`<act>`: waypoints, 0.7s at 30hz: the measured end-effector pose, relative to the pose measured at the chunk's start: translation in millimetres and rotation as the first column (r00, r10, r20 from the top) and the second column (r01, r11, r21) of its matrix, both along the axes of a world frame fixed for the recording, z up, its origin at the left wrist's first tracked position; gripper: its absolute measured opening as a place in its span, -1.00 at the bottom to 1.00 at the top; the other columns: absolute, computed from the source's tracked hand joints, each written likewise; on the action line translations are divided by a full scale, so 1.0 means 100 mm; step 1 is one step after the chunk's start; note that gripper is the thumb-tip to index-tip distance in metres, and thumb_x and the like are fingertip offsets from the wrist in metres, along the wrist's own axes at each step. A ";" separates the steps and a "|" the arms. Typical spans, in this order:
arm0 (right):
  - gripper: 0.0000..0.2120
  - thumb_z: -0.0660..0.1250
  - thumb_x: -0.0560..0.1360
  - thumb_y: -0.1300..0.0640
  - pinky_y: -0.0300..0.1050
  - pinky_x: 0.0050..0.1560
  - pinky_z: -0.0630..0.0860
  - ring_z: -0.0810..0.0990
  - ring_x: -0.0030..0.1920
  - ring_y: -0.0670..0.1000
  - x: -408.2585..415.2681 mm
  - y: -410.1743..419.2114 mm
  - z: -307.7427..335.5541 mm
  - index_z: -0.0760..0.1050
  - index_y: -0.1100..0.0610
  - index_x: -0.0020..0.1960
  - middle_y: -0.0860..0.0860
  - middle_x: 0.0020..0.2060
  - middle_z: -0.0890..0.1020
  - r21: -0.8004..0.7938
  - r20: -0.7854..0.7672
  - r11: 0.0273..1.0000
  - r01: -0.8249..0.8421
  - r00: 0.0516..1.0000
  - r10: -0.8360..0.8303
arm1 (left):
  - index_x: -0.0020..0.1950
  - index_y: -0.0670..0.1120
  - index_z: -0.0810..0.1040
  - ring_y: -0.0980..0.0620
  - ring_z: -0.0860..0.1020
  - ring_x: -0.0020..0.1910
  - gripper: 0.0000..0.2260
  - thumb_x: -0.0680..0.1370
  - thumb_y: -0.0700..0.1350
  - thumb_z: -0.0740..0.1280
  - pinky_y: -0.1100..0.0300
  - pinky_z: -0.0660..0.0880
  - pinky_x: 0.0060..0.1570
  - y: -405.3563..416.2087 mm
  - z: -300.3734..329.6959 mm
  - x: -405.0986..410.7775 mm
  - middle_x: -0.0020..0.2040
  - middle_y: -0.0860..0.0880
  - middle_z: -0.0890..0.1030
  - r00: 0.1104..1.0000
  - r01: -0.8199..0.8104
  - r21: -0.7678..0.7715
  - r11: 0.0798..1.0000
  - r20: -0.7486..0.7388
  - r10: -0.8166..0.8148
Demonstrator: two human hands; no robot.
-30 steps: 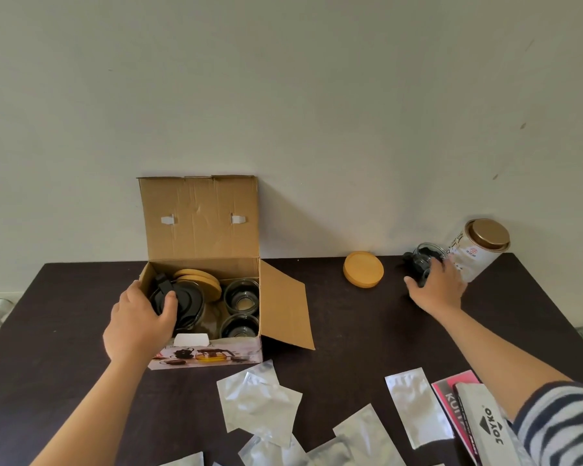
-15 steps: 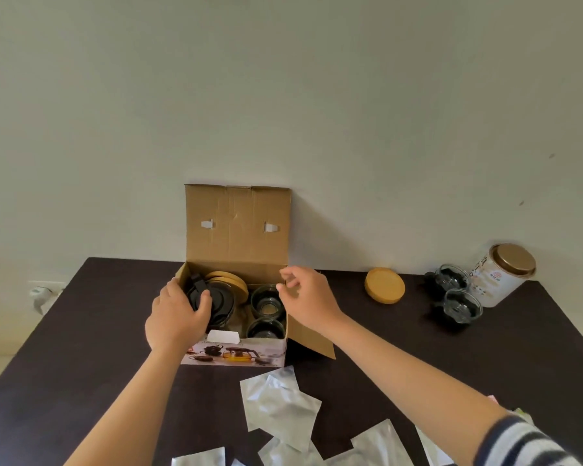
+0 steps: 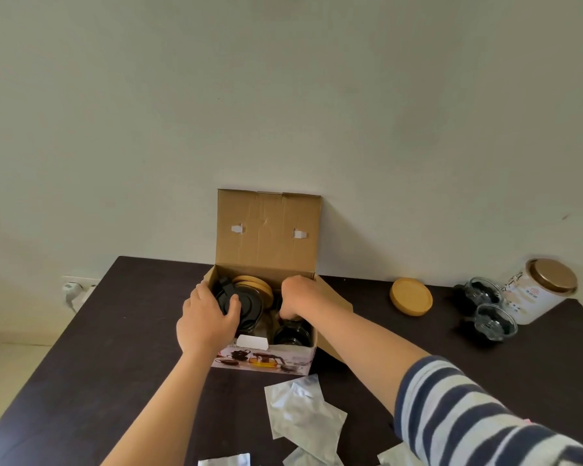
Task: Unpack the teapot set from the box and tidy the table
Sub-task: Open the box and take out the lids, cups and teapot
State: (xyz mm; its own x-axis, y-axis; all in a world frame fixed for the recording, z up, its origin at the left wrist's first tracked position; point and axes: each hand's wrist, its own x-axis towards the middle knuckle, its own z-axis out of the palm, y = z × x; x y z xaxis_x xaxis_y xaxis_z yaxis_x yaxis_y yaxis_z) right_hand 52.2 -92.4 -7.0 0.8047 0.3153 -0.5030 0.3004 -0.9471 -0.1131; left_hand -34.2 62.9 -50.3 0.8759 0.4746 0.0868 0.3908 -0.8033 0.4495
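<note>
Box (image 3: 265, 356) open – left hand (image 3: 206, 320) gripping teapot (image 3: 246, 302), right hand (image 3: 298, 295) inside

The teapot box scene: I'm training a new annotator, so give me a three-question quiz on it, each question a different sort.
1. True or false: the cardboard box has its lid flap open.
2. How many glass cups stand outside the box, beside the tin?
3. Which hand rests on the black teapot lid: A) left hand B) right hand?

Key: 1 true; 2 two; 3 A. The right hand reaches into the cup side of the box, and its grip is hidden.
</note>
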 end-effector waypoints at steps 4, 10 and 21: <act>-0.82 0.43 0.42 0.08 -0.15 -0.33 0.43 0.55 -0.24 0.04 -0.03 0.02 -0.06 0.46 0.12 -0.21 0.03 -0.27 0.54 -0.021 0.064 0.999 -0.027 0.998 0.028 | 0.40 -0.15 0.27 -0.12 0.47 0.21 -0.41 0.53 0.22 0.18 0.00 0.52 -0.07 0.01 -0.02 0.00 0.29 -0.12 0.47 1.000 0.003 -0.002 1.000 -0.005 -0.003; -0.65 0.52 0.32 0.06 -0.11 -0.25 0.54 0.57 -0.15 0.07 -0.10 -0.01 -0.10 0.45 0.16 -0.03 0.07 -0.12 0.57 0.083 0.193 0.996 -0.008 0.981 -0.008 | 0.40 -0.15 0.27 -0.13 0.47 0.23 -0.41 0.52 0.21 0.19 -0.01 0.52 -0.06 0.01 -0.02 0.01 0.30 -0.12 0.47 1.000 -0.001 -0.015 1.000 0.003 0.001; -0.36 0.44 0.26 -0.26 -0.15 -0.13 0.37 0.41 -0.02 0.05 -0.33 -0.30 0.32 0.38 0.15 0.12 0.06 0.02 0.47 0.107 0.597 0.987 -0.121 0.802 0.033 | 0.38 -0.15 0.29 -0.14 0.48 0.19 -0.43 0.52 0.21 0.19 0.00 0.53 -0.09 0.01 -0.03 0.02 0.27 -0.12 0.49 1.000 -0.004 -0.015 1.000 0.010 0.004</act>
State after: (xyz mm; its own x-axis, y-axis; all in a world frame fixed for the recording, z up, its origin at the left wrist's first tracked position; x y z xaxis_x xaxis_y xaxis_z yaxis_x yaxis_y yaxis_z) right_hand 19.1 -121.9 25.5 0.9015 0.4174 0.1144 0.4214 -0.9068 -0.0124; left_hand -32.3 64.1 -53.2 0.8729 0.4798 0.0884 0.3895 -0.7945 0.4658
